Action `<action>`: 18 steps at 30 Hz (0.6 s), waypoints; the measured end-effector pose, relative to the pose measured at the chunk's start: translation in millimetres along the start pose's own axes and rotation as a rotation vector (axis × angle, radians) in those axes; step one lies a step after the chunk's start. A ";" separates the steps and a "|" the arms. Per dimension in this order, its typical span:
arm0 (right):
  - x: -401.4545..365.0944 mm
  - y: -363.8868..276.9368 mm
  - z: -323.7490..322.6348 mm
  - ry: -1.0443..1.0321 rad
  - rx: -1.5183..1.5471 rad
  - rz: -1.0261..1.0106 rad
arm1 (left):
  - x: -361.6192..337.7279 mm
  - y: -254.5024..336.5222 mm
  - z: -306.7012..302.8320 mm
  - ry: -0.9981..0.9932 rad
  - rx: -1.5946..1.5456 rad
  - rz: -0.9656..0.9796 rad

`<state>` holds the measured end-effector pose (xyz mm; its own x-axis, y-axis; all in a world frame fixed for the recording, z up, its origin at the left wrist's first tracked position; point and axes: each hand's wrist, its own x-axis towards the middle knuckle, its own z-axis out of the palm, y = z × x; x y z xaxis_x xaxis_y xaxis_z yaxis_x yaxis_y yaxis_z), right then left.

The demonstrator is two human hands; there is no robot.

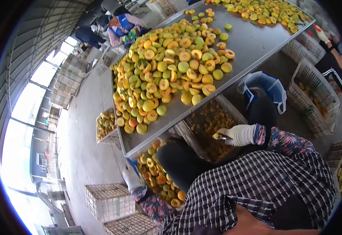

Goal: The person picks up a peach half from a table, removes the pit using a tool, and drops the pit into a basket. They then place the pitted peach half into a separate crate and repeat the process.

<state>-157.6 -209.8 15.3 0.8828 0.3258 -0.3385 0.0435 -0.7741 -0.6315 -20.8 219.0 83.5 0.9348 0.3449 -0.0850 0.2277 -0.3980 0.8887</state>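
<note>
My right hand (238,135), in a striped knitted glove, is closed around a small tool with a shiny metal part (228,140). A yellow bit of fruit shows at its fingertips. Below that hand stands a crate (191,138) of small brown-orange pieces, between my knees. My left hand (131,178), in a pale glove, is low at the left, right at the blue edge of a container (133,164) full of halved and whole yellow-green fruit (161,181), which look like peaches. Its fingers are partly hidden. More such fruit (171,66) is heaped on the metal table (253,51) ahead.
A blue-and-white bag (271,88) hangs open beyond my right knee. Plastic crates stand on both sides, including a white one (110,201) at lower left and a large one (316,98) at right. One person (124,27) is across the table, another person (337,58) at right.
</note>
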 end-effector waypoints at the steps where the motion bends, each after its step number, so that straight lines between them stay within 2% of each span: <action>1: -1.5 -1.7 -2.0 -0.007 -0.023 -0.004 | 22.2 -36.2 -21.1 -0.049 0.467 0.103; 2: 1.7 3.4 0.8 -0.011 -0.058 -0.010 | 24.5 -47.9 -25.8 -0.020 0.838 0.157; 3: 4.7 4.9 -1.6 -0.013 -0.096 -0.015 | 27.3 -51.9 -23.5 -0.065 0.988 0.199; 5: 10.3 -9.5 -14.0 -0.031 -0.079 0.031 | 29.4 -49.6 -15.2 -0.183 0.704 0.243; 6: 14.1 -16.0 -18.4 -0.032 -0.082 0.067 | 35.3 -48.3 -3.1 -0.209 0.629 0.328; 7: 20.0 -19.5 -19.4 0.001 -0.083 0.012 | 42.4 -43.3 12.4 -0.231 0.552 0.413; 8: 28.1 -22.5 -19.2 -0.022 -0.103 -0.017 | 9.3 17.3 36.8 -0.330 0.550 0.291; 9: 37.1 -25.8 -18.0 -0.045 -0.125 -0.049 | 53.2 -15.2 58.9 -0.426 0.431 0.451; 10: 48.1 -29.3 -15.6 -0.075 -0.158 -0.067 | 51.5 7.3 87.2 -0.522 0.405 0.417; 11: 57.3 -34.1 -12.1 -0.105 -0.194 -0.087 | 24.5 54.7 110.4 -0.544 0.545 0.695; 13: 70.0 -48.1 -8.1 -0.200 -0.183 0.003 | 23.2 86.9 166.4 -0.695 0.539 0.817; 15: 91.5 -26.7 22.5 -0.254 0.115 0.103 | 12.9 121.7 220.0 -0.837 0.483 0.936; 16: 87.4 -23.3 15.0 -0.242 0.043 -0.007 | 7.2 137.2 251.8 -0.896 0.399 0.875; 18: 80.5 -13.2 -0.2 -0.216 -0.101 -0.221 | 13.0 151.2 319.8 -0.985 0.397 0.929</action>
<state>-87.0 -173.5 -3.4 0.7277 0.5911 -0.3481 0.2783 -0.7182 -0.6377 113.0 -108.5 72.7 0.5517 -0.8335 0.0309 -0.6623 -0.4153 0.6235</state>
